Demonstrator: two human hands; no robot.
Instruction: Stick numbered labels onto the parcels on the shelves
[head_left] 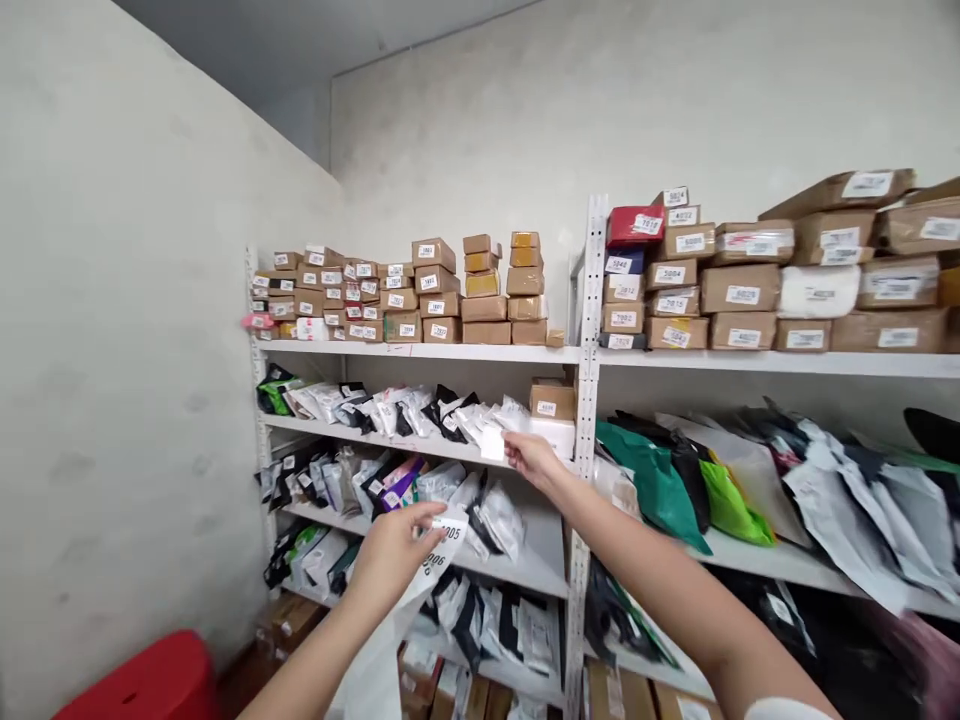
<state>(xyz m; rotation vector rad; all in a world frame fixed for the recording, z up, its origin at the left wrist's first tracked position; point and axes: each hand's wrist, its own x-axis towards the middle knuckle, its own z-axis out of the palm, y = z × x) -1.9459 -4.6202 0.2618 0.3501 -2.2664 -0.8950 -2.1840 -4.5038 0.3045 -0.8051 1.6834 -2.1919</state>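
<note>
Right hand (531, 457) outstretched (left hand (405, 550) lower)

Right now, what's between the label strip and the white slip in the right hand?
In the head view, only open air separates label strip and white slip; bagged parcels show behind.

Red stool (157, 675), pale wall (120, 330), grey ceiling (322, 35)

Bright diffuse light, soft shadows, stretched edges, lower right blurred
</note>
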